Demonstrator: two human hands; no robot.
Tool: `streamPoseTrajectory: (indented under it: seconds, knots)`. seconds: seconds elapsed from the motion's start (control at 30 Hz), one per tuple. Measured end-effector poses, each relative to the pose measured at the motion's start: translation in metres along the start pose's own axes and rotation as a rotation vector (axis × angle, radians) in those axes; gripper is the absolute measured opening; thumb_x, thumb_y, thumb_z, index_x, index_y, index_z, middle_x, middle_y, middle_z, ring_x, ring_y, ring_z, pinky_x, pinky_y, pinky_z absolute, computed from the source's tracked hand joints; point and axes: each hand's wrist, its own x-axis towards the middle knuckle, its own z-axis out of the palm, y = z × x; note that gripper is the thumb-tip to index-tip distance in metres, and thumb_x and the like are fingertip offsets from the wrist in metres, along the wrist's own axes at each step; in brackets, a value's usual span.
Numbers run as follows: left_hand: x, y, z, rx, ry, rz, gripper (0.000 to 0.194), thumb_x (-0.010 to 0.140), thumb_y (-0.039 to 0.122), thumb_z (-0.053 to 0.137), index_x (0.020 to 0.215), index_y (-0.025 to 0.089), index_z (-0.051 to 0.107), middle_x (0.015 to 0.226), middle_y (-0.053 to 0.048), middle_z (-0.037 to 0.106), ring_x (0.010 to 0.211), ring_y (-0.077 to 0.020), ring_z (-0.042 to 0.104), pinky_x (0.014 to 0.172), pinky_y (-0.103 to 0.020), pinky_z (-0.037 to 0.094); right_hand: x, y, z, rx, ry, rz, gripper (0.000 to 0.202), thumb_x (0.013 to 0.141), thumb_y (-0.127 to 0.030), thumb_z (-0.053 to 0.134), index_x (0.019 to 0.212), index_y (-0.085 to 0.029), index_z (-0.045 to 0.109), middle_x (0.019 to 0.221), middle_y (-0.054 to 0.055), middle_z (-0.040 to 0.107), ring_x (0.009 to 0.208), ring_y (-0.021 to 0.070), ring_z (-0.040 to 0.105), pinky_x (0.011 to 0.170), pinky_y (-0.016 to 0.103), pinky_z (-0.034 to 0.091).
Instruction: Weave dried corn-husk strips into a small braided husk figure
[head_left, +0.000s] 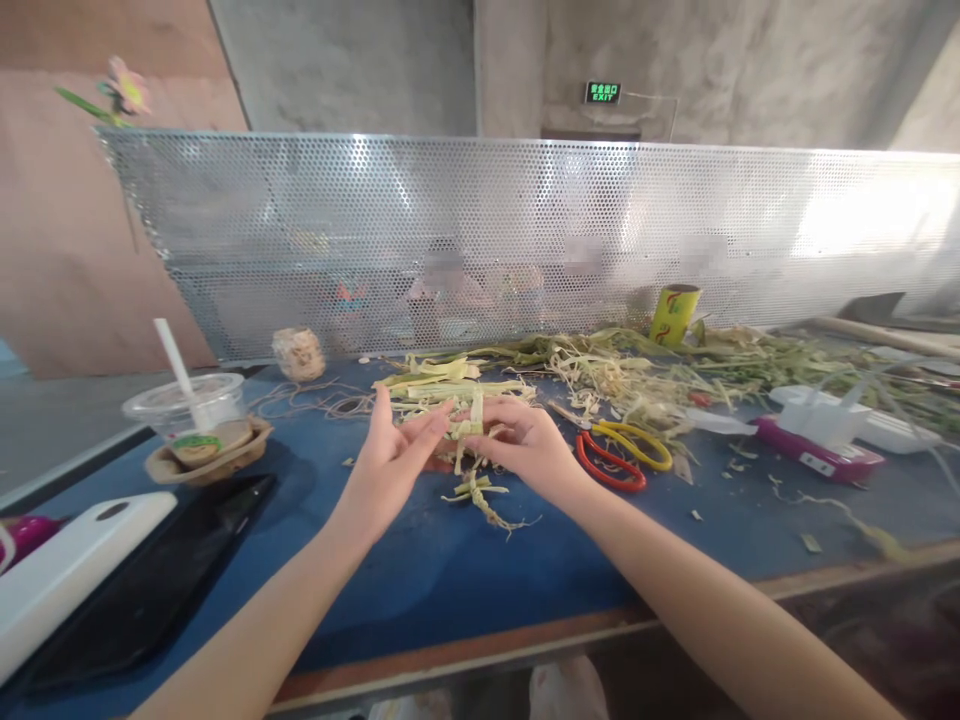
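Observation:
Pale green-yellow dried plant strips (478,408) lie between my two hands at the middle of the table. My right hand (525,440) pinches a flat strip between thumb and fingers. Beside it, my left hand (397,450) has its thumb and some fingertips closed together at the strips, while one digit points up. What sits right between the left fingertips is partly hidden. Just below the hands, a small knotted bundle of strips (478,490) with thin root-like ends rests on the blue tabletop (465,590). Scissors with red and yellow handles (622,450) lie right of my right hand.
Piles of dried stalks (600,370) spread behind and rightward, near a yellow tube (675,315). At left are a lidded cup (214,400) with a straw, a black tablet (150,580) and a twine ball (298,354). A purple power strip (817,455) lies right. A perforated metal screen (480,230) stands behind.

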Motion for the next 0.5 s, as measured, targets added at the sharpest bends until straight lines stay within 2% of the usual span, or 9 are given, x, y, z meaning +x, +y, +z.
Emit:
streamPoseTrajectory:
  seconds: [0.03,0.1,0.17,0.23,0.33,0.5]
  knots:
    - [0.0007,0.0001,-0.0008,0.034,0.039,0.025,0.113,0.074,0.025,0.068,0.14,0.019,-0.023,0.103,-0.01,0.069,0.083,-0.0191,0.066,0.068,-0.029,0.053,0.0,0.0011,0.0006,0.011,-0.009,0.01,0.012,0.069,-0.029,0.067,0.076,-0.02,0.068,0.089,0.004,0.059,0.074,0.0132,0.054,0.062,0.026,0.046]
    - [0.0019,-0.0004,-0.0026,0.102,0.088,0.08,0.111,0.071,0.023,0.071,0.143,0.017,-0.013,0.094,-0.007,0.07,0.089,-0.0175,0.064,0.078,-0.028,0.05,-0.0002,0.0028,0.002,0.026,-0.029,0.043,0.012,0.067,-0.03,0.068,0.07,-0.019,0.064,0.077,0.001,0.059,0.066,0.0119,0.053,0.06,0.026,0.045]
    - [0.0027,-0.0013,-0.0041,0.133,0.094,0.111,0.11,0.068,0.024,0.073,0.145,0.016,-0.006,0.083,-0.003,0.07,0.083,-0.0167,0.063,0.077,-0.029,0.05,-0.0004,0.0032,0.003,0.081,-0.063,0.103,0.016,0.066,-0.032,0.069,0.07,-0.018,0.062,0.066,-0.001,0.056,0.056,0.01,0.051,0.055,0.025,0.042]
    - [0.0029,-0.002,-0.0049,0.104,0.079,0.123,0.112,0.066,0.022,0.075,0.145,0.018,-0.003,0.084,-0.003,0.068,0.079,-0.0154,0.063,0.074,-0.029,0.051,-0.0006,0.0026,0.0035,0.167,-0.097,0.162,0.019,0.065,-0.034,0.07,0.072,-0.018,0.061,0.06,-0.003,0.054,0.048,0.0084,0.049,0.051,0.024,0.041]
    - [0.0022,-0.0018,-0.0042,0.051,0.08,0.13,0.116,0.062,0.019,0.077,0.145,0.02,-0.003,0.092,-0.005,0.066,0.074,-0.0127,0.061,0.072,-0.028,0.052,-0.0007,0.0023,0.0038,0.234,-0.123,0.224,0.022,0.063,-0.032,0.072,0.075,-0.018,0.062,0.059,-0.004,0.056,0.049,0.0089,0.052,0.054,0.025,0.043]
    - [0.001,-0.0011,-0.0032,0.071,0.065,0.129,0.117,0.061,0.017,0.078,0.145,0.021,-0.004,0.088,-0.005,0.067,0.062,-0.0106,0.059,0.065,-0.028,0.053,-0.0015,0.0054,0.0055,0.237,-0.078,0.268,0.024,0.058,-0.03,0.076,0.067,-0.018,0.057,0.062,-0.002,0.06,0.051,0.0098,0.054,0.054,0.025,0.045]
